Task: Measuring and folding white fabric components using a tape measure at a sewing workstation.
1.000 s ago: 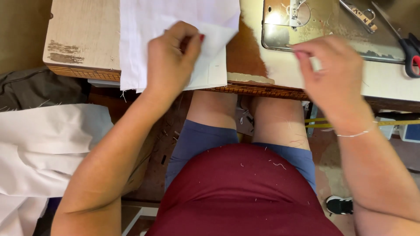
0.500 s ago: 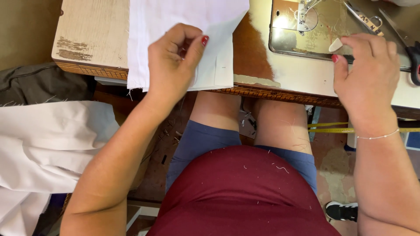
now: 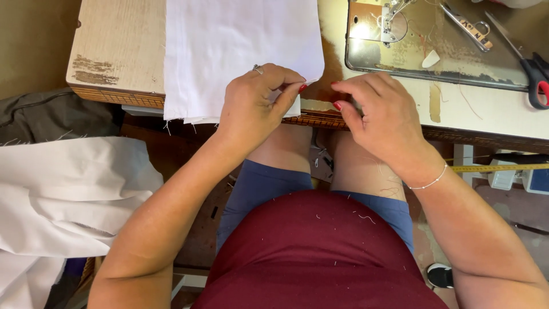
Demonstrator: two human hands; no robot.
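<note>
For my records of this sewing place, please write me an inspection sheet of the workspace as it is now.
Surface: worn wooden table, chipped front edge.
Job's things: white cloth lies flat, lower edge hanging over the table front.
Clutter: scissors with red and black handles far right; small chalk piece on the metal machine plate.
Hands: left hand pinches the cloth's lower right corner; right hand rests at the table edge beside it, fingers curled.
Cables: nothing seen.
Surroundings: pale fabric pile at left; yellow measuring tape under the table.

We wear maroon top, blue shorts; ring on left hand (image 3: 251,109), thin bracelet at right hand (image 3: 383,117), red nails.
</note>
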